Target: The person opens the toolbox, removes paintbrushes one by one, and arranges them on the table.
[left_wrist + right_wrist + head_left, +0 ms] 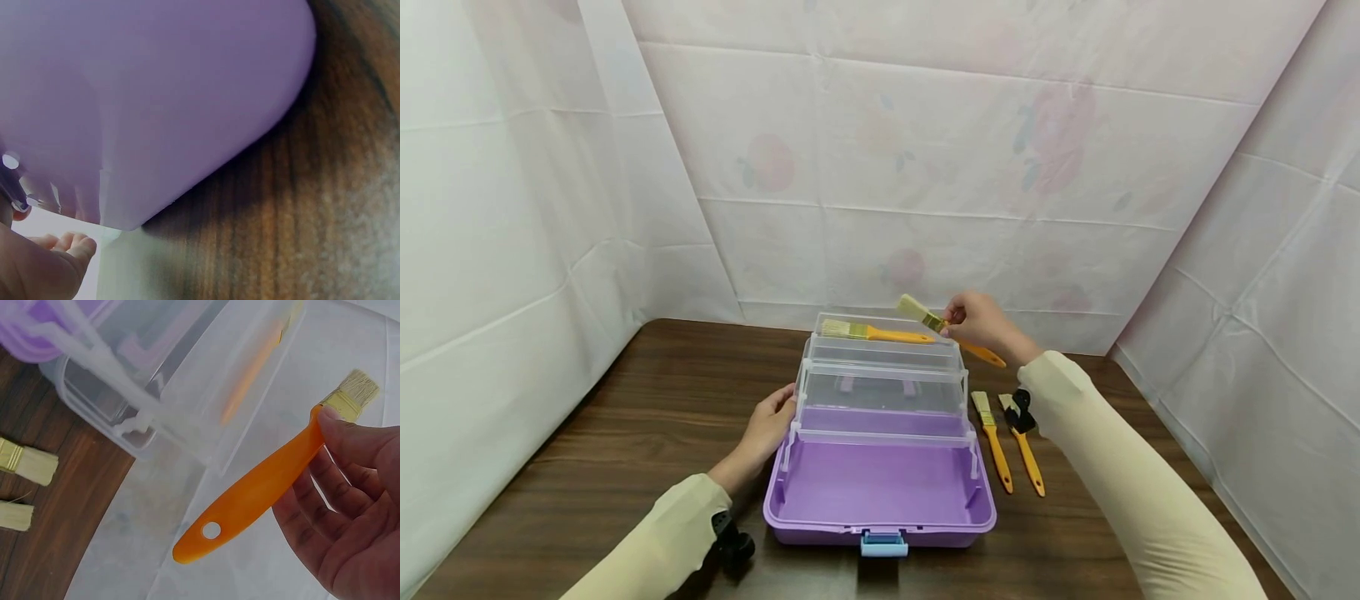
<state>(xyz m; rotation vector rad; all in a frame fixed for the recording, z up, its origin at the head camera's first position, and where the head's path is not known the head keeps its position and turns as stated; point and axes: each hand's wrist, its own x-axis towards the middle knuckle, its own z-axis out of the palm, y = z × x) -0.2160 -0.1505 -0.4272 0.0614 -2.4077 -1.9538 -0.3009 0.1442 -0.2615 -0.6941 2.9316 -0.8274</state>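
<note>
In my right hand (983, 321) I pinch a paintbrush (256, 484) near its metal band, with my thumb on top. Its orange handle hangs down to the right, its pale bristles point up and left, and it is raised beside the top tray's right end. Another paintbrush (898, 335) lies across the top clear tray (887, 354) of a purple storage box (880, 483). That box stands opened, its clear trays fanned out toward the back. My left hand (769, 427) holds the box's left rear side; part of its fingers is hidden behind the purple wall (156, 106).
Two more orange-handled paintbrushes (994, 446) lie side by side on the dark wooden table (700, 375), right of the box. A light blue latch (883, 545) sticks out at the box's front. White patterned cloth (925, 167) walls off the back and both sides.
</note>
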